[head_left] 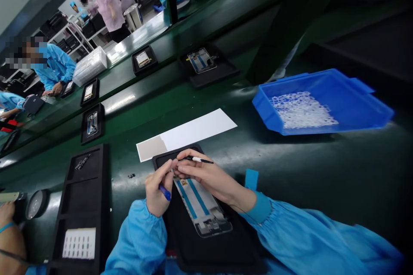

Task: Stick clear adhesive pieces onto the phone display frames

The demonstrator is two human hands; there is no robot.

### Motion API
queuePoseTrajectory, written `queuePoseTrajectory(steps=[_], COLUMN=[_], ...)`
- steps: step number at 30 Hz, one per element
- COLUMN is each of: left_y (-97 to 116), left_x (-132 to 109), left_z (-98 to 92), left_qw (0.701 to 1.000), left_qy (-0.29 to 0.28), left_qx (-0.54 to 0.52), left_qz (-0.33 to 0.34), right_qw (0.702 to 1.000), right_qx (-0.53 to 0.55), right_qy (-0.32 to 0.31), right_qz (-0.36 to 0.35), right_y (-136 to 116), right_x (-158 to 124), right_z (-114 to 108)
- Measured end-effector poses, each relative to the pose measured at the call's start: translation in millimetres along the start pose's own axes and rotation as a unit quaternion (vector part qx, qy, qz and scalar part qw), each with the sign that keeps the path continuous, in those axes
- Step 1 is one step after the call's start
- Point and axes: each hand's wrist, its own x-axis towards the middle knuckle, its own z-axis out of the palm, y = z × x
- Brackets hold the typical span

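Note:
My left hand point(158, 184) is closed, with a blue-ended pen-like tool point(165, 192) sticking out below the fingers. My right hand point(206, 176) is closed too, and a slim black-and-white tool point(198, 160) lies along its fingers. The fingertips of both hands come together above the top end of a phone frame point(201, 200). A tiny dark part seems to be between them, too small to name. Two blue strips run along the phone frame, which lies on a black tray point(190, 247). My fingers hide its upper end.
A white card point(196, 131) lies behind the tray. To the right stands a blue bin point(361, 107) of small white pieces; to the left, a black compartment tray point(105, 206) with small parts and a round dish point(37, 204). Phone trays line the belt beyond. Co-workers sit nearby.

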Motion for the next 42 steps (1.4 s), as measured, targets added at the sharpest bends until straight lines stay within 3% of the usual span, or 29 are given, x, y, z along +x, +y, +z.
queuePoseTrajectory(steps=[5, 7, 12, 16, 22, 26, 29, 35, 42], left_y=[-3, 0, 6, 6, 6, 4, 2, 3, 12], left_x=[-7, -8, -8, -9, -11, -11, -11, -10, -1], left_z=[-4.4, -5.7, -3.6, 0.1, 2.7, 2.1, 1.9, 3.3, 1.1], left_qw=[0.983, 0.978, 0.987, 0.986, 0.988, 0.985, 0.988, 0.976, 0.953], left_qy=[0.182, 0.207, 0.153, 0.153, 0.109, 0.126, 0.14, 0.189, 0.192], left_qx=[0.0, 0.009, 0.032, 0.039, 0.058, 0.067, 0.04, -0.042, -0.13], left_qz=[0.011, 0.026, 0.034, 0.047, 0.096, 0.093, 0.056, -0.096, -0.196], right_qw=[0.993, 0.983, 0.951, 0.941, 0.928, 0.926, 0.931, 0.923, 0.919], right_qx=[-0.095, -0.149, -0.254, -0.264, -0.283, -0.287, -0.28, -0.286, -0.299], right_qy=[0.05, 0.055, 0.067, 0.095, 0.104, 0.09, 0.07, 0.067, 0.058], right_qz=[-0.052, -0.087, -0.161, -0.187, -0.22, -0.228, -0.224, -0.251, -0.251], right_y=[-2, -3, 1, 3, 3, 4, 5, 12, 9], right_x=[-3, -4, -4, -3, -2, -3, -3, -5, -4], right_z=[4, 5, 4, 2, 0, 0, 1, 1, 0])
